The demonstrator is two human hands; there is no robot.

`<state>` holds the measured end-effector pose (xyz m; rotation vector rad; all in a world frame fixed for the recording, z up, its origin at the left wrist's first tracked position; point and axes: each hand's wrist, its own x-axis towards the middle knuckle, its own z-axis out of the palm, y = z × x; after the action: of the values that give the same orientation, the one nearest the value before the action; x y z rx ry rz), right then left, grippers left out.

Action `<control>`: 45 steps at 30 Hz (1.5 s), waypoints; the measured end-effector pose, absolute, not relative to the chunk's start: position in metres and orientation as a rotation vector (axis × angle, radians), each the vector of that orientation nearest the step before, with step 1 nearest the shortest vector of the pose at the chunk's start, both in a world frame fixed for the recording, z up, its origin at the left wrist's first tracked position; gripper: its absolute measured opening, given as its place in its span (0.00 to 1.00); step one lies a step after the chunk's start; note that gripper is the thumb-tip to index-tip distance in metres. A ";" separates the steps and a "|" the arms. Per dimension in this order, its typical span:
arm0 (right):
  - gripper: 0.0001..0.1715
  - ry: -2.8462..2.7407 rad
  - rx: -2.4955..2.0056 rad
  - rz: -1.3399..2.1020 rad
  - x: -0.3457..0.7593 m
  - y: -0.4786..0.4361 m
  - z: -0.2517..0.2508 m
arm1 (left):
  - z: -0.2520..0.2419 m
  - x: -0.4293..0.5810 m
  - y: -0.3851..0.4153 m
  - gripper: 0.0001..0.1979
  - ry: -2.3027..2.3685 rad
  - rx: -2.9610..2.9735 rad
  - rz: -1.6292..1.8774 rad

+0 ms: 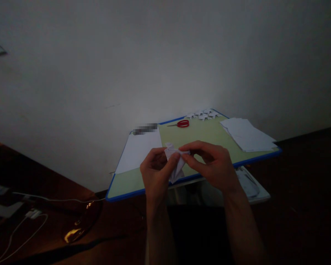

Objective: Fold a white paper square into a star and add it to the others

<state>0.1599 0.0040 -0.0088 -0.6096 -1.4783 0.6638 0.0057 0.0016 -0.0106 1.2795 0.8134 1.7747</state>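
Paper (176,173), folded small, is pinched by the fingers of the left hand (157,168) and right hand (215,162). Best to align its edges, then crease firmly without crushing.

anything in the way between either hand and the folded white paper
Nothing visible is: the left hand and the right hand both pinch the folded white paper directly. The scissors lie beyond it on the table, not in between.
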 end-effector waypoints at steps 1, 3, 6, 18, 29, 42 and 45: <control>0.08 -1.477 -0.608 0.675 0.160 0.004 -0.009 | -0.010 0.006 0.001 0.12 0.814 1.284 1.777; 0.07 -1.463 -0.610 0.689 0.161 0.004 -0.008 | -0.010 0.006 0.001 0.12 0.817 1.295 1.778; 0.05 -1.459 -0.634 0.649 0.162 0.004 -0.008 | -0.008 0.007 -0.001 0.11 0.830 1.307 1.766; 0.08 -1.391 -0.634 0.517 0.161 0.004 -0.005 | -0.005 0.000 -0.003 0.15 0.745 1.458 1.624; 0.15 -0.984 -0.642 0.402 0.147 0.002 0.006 | 0.005 0.015 -0.011 0.24 0.807 1.462 1.689; 0.25 -1.024 -0.552 0.440 0.146 0.003 0.002 | -0.001 0.029 -0.008 0.15 0.715 1.407 2.062; 0.24 -1.027 -0.550 0.435 0.146 0.004 0.003 | -0.003 0.028 -0.007 0.15 0.785 1.395 2.092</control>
<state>0.1461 0.0039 0.0026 -0.5504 -1.0270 0.4347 0.0281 -0.0074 -0.0025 1.3949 0.7853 2.0919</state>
